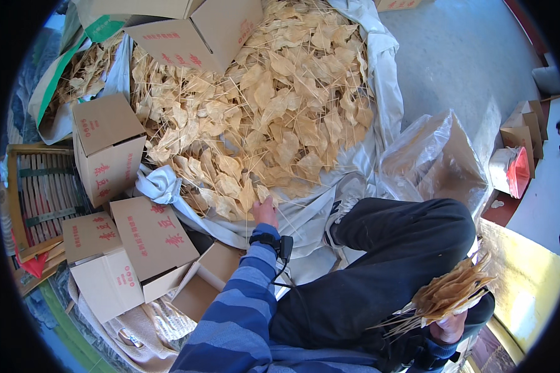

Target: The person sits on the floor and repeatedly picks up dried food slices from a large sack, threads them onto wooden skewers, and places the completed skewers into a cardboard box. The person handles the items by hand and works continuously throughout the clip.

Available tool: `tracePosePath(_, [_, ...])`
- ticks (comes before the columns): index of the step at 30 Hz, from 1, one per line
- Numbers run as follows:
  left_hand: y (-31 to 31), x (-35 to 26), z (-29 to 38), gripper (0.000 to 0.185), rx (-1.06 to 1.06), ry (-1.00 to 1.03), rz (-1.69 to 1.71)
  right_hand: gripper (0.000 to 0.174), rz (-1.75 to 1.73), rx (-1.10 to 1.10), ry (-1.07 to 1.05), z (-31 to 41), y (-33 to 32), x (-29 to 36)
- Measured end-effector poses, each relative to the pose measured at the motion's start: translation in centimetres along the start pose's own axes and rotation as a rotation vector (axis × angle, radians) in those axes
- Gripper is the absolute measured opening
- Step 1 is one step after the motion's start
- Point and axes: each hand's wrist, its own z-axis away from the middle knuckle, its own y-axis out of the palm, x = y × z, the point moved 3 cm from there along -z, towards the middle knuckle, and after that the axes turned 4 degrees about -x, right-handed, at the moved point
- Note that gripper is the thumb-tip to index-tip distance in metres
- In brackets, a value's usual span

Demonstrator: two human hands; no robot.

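A wide heap of thin, tan, dried leaf-shaped sheets on thin sticks (284,102) is spread over a pale cloth (387,70) before me. At the near edge of this heap, my left hand (265,213) pinches one skewered sheet (263,193) between thumb and fingers. A stick slants down to the right beside that hand. Close to my right knee, my right hand (448,326) is shut around a thick bundle of the same skewered sheets (450,289). Their broad ends fan up to the right, and the bare sticks point down to the left.
Printed cardboard boxes (154,228) stand at the left, and another open box (196,37) rests on the heap. A plastic-lined carton (443,158) is right of my shoe (347,200). A sack (84,79) of similar sheets and a bamboo chair (46,186) lie far left.
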Motion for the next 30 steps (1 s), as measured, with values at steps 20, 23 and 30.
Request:
tracePosePath(20, [-4.7, 3.7, -0.3, 0.035, 0.161, -0.366, 0.175, 0.093, -0.067, -0.010, -0.010, 1.0, -1.1, -0.7])
tracePosePath(23, [-4.1, 4.3, -1.4, 0.028, 0.113, -0.306, 0.255, 0.092, -0.083, -0.007, -0.029, 0.9, -1.1, -0.8])
tracePosePath(30, [-3.5, 4.1, -1.6, 0.016, 0.069, -0.322, 0.417, 0.089, -0.080, 0.013, -0.042, 0.6, -0.9, -0.8])
